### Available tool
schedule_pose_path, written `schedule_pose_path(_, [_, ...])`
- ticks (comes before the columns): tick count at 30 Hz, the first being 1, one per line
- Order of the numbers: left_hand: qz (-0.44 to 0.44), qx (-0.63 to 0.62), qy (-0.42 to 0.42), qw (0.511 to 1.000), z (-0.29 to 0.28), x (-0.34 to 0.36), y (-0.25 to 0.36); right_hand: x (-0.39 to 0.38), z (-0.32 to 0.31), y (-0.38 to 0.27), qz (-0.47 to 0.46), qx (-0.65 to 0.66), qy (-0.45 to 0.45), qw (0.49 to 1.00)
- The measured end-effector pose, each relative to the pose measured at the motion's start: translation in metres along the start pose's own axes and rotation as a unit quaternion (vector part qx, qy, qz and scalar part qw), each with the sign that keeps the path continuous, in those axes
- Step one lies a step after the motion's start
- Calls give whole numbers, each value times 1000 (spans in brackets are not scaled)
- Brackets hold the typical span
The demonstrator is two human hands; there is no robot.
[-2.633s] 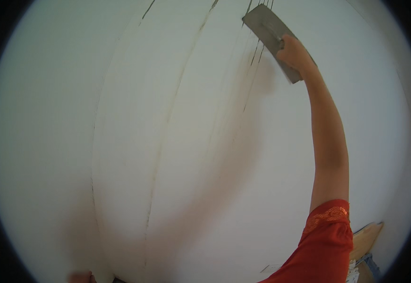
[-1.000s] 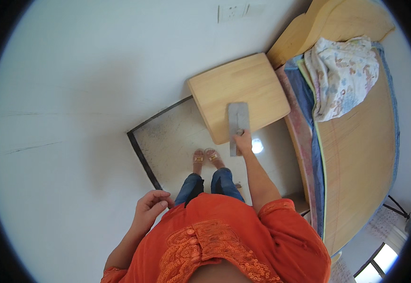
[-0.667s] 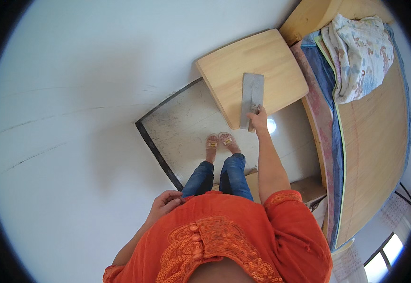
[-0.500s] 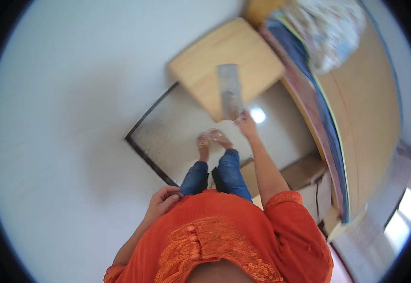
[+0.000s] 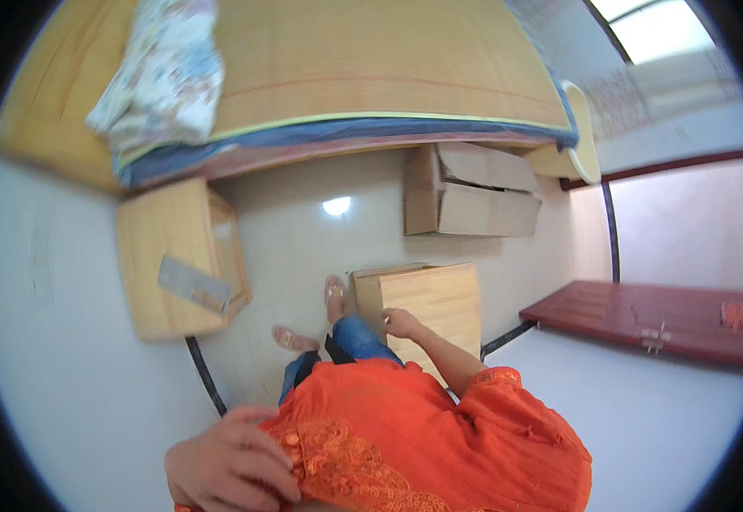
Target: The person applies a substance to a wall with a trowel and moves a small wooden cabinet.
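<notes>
Bedroom floor; right hand point(image 5: 403, 323) fingers empty, loosely curled.

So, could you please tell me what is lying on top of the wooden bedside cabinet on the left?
A flat grey trowel lies on the bedside cabinet, with no hand on it. The rest of its top is bare wood. Whatever is under the blade is hidden.

Trowel point(image 5: 194, 286) on nightstand point(image 5: 162, 264), left of stool point(image 5: 431, 307).

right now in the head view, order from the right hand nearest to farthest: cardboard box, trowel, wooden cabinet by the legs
1. wooden cabinet, under the right hand, which touches it
2. cardboard box, beyond, by the bed
3. trowel, far left, on the other cabinet
</notes>
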State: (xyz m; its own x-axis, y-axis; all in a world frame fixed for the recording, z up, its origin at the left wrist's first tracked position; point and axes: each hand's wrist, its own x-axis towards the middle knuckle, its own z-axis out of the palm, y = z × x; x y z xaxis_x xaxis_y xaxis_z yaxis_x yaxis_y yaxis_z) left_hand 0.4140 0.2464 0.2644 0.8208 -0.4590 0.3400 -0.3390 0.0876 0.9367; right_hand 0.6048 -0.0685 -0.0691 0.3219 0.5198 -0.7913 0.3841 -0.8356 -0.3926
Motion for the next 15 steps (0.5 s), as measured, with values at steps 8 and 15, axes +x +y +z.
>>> schedule_pose_path(8, [136,-223,-159,952,-39,145,-46,-14,-6,67,87,220,108,966])
schedule_pose_path(15, [-104,-219,-52,969,-75,196,-133,-53,33,78,212,332,162,905])
